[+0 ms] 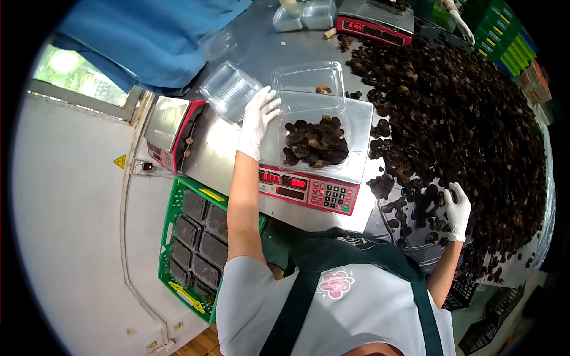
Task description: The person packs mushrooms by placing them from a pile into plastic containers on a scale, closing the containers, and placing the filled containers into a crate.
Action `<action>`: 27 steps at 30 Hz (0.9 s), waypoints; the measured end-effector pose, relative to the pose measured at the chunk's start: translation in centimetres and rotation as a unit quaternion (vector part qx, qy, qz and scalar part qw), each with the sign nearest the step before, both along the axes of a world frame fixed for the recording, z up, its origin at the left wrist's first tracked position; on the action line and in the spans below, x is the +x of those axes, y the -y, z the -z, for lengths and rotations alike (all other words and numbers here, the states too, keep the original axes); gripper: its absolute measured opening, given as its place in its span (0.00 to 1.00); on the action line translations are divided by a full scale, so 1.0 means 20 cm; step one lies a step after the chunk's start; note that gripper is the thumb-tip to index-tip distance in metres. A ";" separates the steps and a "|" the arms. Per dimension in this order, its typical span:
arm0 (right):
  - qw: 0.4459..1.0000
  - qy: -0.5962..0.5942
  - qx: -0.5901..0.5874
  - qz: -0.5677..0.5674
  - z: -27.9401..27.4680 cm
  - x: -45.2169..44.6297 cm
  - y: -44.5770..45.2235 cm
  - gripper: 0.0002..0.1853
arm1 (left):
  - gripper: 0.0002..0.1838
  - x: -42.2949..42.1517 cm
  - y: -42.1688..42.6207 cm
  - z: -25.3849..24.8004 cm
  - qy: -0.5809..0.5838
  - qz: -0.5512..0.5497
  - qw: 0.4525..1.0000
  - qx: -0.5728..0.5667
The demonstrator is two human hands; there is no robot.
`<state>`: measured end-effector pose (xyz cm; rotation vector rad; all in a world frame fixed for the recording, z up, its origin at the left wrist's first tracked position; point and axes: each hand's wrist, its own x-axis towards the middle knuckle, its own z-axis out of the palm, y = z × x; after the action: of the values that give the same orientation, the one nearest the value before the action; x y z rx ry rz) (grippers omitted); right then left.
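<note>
Plainly, the metal surface [255, 47] fills most of the scene, and a broad heap [463, 118] of dark brown, frilled pieces covers its right side. A blue cloth [148, 35] hangs over the far left corner. Low at the near left stands a green crate [164, 255] with yellow handles, carrying closed clear boxes [214, 249] set side by side.

The near red scale [306, 196] sits in the middle of the surface, its red digits lit. A second scale [172, 127] is at the left edge, and a third scale [377, 21] is on the far side, beside the heap. On the plate of the near scale rests an open clear box [349, 127], its lid [309, 83] folded back toward the far side. Dark pieces [314, 142] lie piled inside the box. Just left of that lid is a stack of clear trays [228, 89].

The left hand [260, 113], in a white glove, is between the stack and the box, fingers extended and slightly spread; contact with either cannot be told. The right hand [457, 207], also gloved, is at the near edge of the heap, fingers bent and apart; whether it pinches any pieces cannot be told. A co-worker's gloved hand [464, 26] shows at the far right.
</note>
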<state>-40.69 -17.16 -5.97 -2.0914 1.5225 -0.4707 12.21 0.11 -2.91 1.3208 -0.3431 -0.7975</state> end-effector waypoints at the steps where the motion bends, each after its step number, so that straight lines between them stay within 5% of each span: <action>1: 0.998 -0.025 -0.056 -0.012 -0.07 0.06 -0.01 0.17 | 0.29 -0.03 -0.01 -0.05 0.011 -0.002 0.999 -0.032; 7: 0.963 0.228 0.119 -0.088 -0.19 0.47 -0.10 0.15 | 0.22 -0.22 -0.26 -0.13 0.192 0.046 0.978 -0.066; 9: 0.953 0.218 0.131 -0.164 -0.30 0.65 -0.19 0.16 | 0.14 -0.36 -0.35 -0.17 0.378 0.088 0.921 0.037; 12: 0.925 0.245 0.176 -0.229 -0.23 0.86 -0.26 0.27 | 0.13 -0.52 -0.42 -0.09 0.497 0.086 0.854 0.126; 14: 0.936 0.158 0.197 -0.243 -0.25 0.97 -0.30 0.28 | 0.16 -0.55 -0.46 0.06 0.450 0.024 0.886 0.106; 15: 0.925 0.158 0.236 -0.250 -0.21 1.01 -0.30 0.27 | 0.22 -0.58 -0.47 0.08 0.466 -0.012 0.877 0.116; 16: 0.913 0.158 0.274 -0.257 -0.19 1.05 -0.30 0.27 | 0.25 -0.61 -0.46 0.13 0.327 -0.053 0.941 0.064; 19: 0.873 0.201 0.379 -0.232 -0.16 1.10 -0.32 0.18 | 0.27 -0.61 -0.49 0.19 0.257 -0.087 0.957 0.105; 21: 0.860 0.227 0.400 -0.221 -0.16 1.11 -0.33 0.09 | 0.22 -0.60 -0.53 0.15 0.078 -0.015 0.984 0.157; 27: 0.808 0.291 0.476 -0.192 -0.10 1.12 -0.32 0.07 | 0.09 -0.61 -0.56 0.07 -0.029 0.006 0.993 0.116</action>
<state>-18.37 -10.85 -4.03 -1.2117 0.6815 -0.1056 0.06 11.23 -4.37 1.5087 -0.2156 -0.9041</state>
